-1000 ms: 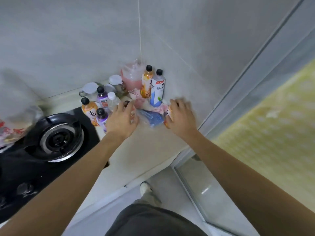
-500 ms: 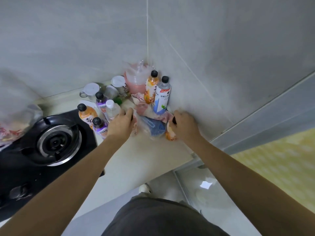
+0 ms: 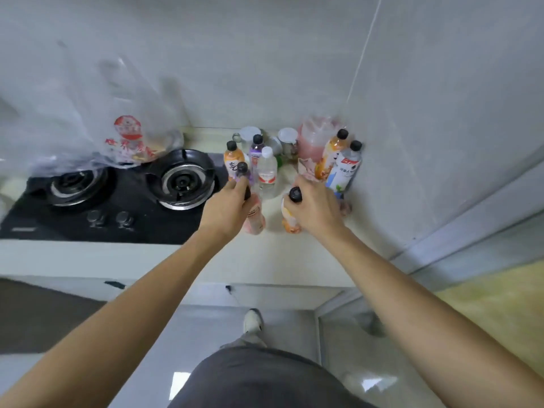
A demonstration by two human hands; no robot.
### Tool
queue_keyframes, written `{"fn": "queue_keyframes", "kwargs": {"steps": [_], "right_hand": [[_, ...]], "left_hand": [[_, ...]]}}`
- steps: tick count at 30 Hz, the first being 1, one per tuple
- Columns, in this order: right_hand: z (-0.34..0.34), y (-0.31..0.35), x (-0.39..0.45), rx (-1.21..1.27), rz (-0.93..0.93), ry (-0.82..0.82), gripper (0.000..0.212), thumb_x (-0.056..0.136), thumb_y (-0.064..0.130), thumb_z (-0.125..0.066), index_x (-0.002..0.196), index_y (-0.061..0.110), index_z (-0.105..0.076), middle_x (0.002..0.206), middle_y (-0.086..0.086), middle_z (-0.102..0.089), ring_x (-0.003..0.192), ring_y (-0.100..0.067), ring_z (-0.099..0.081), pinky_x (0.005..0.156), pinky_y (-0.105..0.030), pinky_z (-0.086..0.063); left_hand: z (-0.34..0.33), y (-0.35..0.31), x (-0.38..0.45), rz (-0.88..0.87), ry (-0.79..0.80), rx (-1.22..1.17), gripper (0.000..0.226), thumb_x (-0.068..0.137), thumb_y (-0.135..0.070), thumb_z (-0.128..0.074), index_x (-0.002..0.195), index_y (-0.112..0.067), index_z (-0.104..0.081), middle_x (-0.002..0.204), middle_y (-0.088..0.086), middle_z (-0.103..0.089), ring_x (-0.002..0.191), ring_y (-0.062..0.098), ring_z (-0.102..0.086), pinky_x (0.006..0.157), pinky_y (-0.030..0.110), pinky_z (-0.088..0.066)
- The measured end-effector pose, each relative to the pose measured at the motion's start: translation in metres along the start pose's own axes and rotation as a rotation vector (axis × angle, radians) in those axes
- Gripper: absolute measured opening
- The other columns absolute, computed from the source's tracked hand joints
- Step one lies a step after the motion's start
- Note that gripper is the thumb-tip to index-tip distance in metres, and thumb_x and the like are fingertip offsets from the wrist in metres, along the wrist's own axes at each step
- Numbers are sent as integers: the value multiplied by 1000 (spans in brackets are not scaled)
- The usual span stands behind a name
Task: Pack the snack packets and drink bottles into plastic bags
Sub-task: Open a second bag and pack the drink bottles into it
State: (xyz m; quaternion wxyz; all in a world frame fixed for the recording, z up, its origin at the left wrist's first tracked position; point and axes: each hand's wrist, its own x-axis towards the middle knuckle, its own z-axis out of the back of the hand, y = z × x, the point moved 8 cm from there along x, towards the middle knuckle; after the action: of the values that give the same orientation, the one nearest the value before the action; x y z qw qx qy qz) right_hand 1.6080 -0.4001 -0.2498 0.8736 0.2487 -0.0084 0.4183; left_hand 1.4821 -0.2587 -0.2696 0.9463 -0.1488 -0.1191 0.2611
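Observation:
My left hand [image 3: 228,206] grips a pink drink bottle [image 3: 255,219] by its neck, above the cream counter [image 3: 273,254]. My right hand [image 3: 313,209] holds an orange drink bottle [image 3: 290,220] with a black cap. Both bottles are lifted and tilted toward me. Behind them stand more bottles: an orange one [image 3: 233,156], a purple one [image 3: 256,150], a clear one with a white cap [image 3: 267,169], a tall orange one [image 3: 331,154] and a white-and-blue one [image 3: 346,169]. A pink snack packet [image 3: 306,167] lies by my right hand. A clear plastic bag with red print [image 3: 126,139] sits at the left, over the stove.
A black two-burner gas stove [image 3: 117,198] fills the counter's left side. White-lidded jars [image 3: 287,139] and a pink jug [image 3: 313,138] stand in the tiled corner. A sliding door frame [image 3: 471,219] runs along the right. My shoe [image 3: 253,320] is on the floor below.
Both hands closed on bottles lying on the counter and raised them toward me. The camera swung left, bringing the whole stove and the printed plastic bag into view.

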Motion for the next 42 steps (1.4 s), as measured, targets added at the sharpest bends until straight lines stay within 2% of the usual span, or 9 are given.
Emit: {"fn": "queue_keyframes", "kwargs": {"steps": [2, 6, 9, 12, 19, 22, 25, 33, 42], "right_hand": [[-8, 40, -4, 50, 86, 25, 23, 89, 31, -68, 94, 11, -57, 86, -15, -66, 80, -39, -64, 63, -41, -46], [-28, 124, -17, 132, 186, 95, 23, 91, 30, -70, 85, 16, -52, 79, -5, -59, 73, -31, -56, 61, -33, -32], [-52, 194, -29, 173, 291, 161, 28, 89, 32, -71, 81, 16, -49, 74, 1, -56, 75, -31, -60, 59, -36, -39], [-83, 268, -43, 177, 392, 255, 26, 90, 37, -69, 89, 17, -53, 81, -3, -65, 78, -32, -63, 66, -42, -52], [-180, 452, -65, 168, 538, 390, 27, 90, 42, -68, 90, 26, -46, 83, -3, -66, 78, -34, -63, 68, -42, -51], [-221, 530, -65, 183, 559, 436, 25, 92, 40, -68, 89, 23, -50, 83, -2, -63, 79, -31, -62, 66, -37, -45], [-250, 598, -61, 223, 567, 422, 24, 91, 40, -68, 89, 20, -55, 81, -2, -64, 77, -30, -62, 67, -41, -51], [-316, 723, -16, 287, 594, 422, 26, 89, 39, -68, 87, 15, -58, 79, -5, -64, 74, -32, -63, 66, -46, -55], [-415, 792, 84, 294, 553, 405, 29, 91, 36, -69, 90, 10, -57, 80, -8, -64, 76, -36, -61, 68, -45, -52]], "left_hand": [[27, 20, -29, 63, -44, -4, 25, 101, -38, -55, 103, -14, -44, 94, 8, -55, 73, 33, -55, 58, 40, -42], [78, 72, -87, 181, -120, 29, 23, 100, -36, -54, 95, -19, -40, 91, 4, -55, 71, 30, -55, 57, 40, -44], [109, 123, -134, 298, -161, 56, 24, 99, -41, -53, 95, -20, -42, 91, 1, -57, 75, 30, -57, 64, 44, -51], [136, 179, -180, 377, -210, 74, 24, 98, -43, -54, 96, -22, -43, 91, 1, -58, 75, 29, -59, 62, 44, -53], [199, 342, -282, 540, -281, 63, 25, 99, -44, -51, 92, -22, -42, 85, -1, -55, 71, 23, -53, 58, 40, -49], [229, 410, -311, 564, -285, 86, 26, 99, -44, -53, 95, -20, -46, 88, -1, -56, 73, 23, -53, 60, 38, -47], [260, 470, -336, 579, -293, 115, 27, 99, -43, -55, 98, -18, -48, 89, 1, -57, 73, 25, -53, 58, 36, -41], [325, 608, -349, 664, -324, 139, 26, 98, -43, -56, 94, -20, -46, 88, 1, -58, 74, 29, -56, 58, 36, -40], [341, 734, -270, 678, -297, 104, 26, 98, -40, -56, 97, -15, -49, 90, 2, -59, 75, 27, -54, 58, 35, -40]]}}
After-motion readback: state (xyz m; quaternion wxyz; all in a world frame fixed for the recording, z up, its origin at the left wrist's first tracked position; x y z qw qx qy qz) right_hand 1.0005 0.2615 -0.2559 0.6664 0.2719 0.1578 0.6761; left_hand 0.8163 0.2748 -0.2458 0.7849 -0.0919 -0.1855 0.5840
